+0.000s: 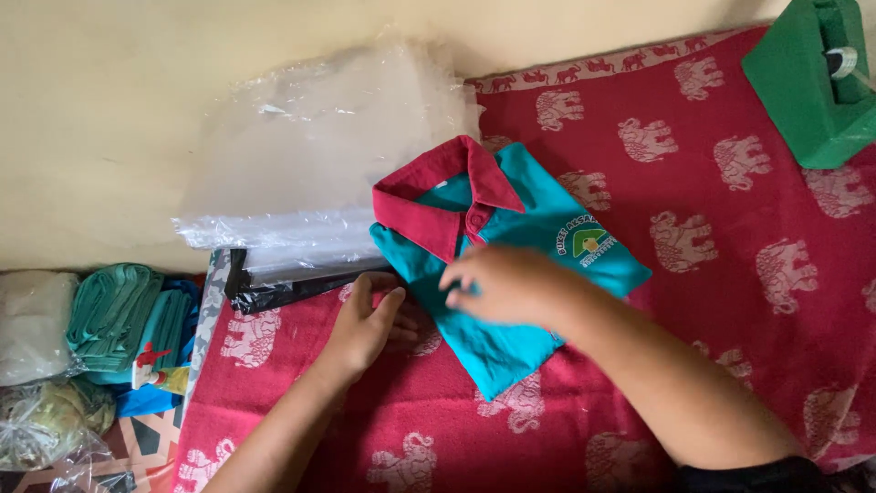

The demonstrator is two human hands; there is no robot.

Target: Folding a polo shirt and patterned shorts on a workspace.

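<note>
Okay, folded polo shirt, teal with a dark red collar, lies on the red cloth with pale elephant print, roughly mid-frame. Long axis runs diagonally: collar end points to the upper left, toward the stack of clear plastic bags; hem end points to the lower right-ish bottom, ending in a corner near the middle of the cloth. A crest patch shows on the chest, on the side facing right.

Right hand lies flat on the shirt's middle, palm down, fingers stretched out and pressing the fabric, not clenched and not gripping anything (slightly blurred). Left hand sits at the shirt's left edge, fingers loosely extended, tips touching or just under the teal edge; cannot tell if it pinches the fabric.

Clear bags overlap a black-edged flat thing just left of the collar. Green tape dispenser stands at the top right corner, well apart from the shirt. Far left, off the cloth: folded green fabric pieces and crumpled plastic wraps. Cream surface fills the upper left.
</note>
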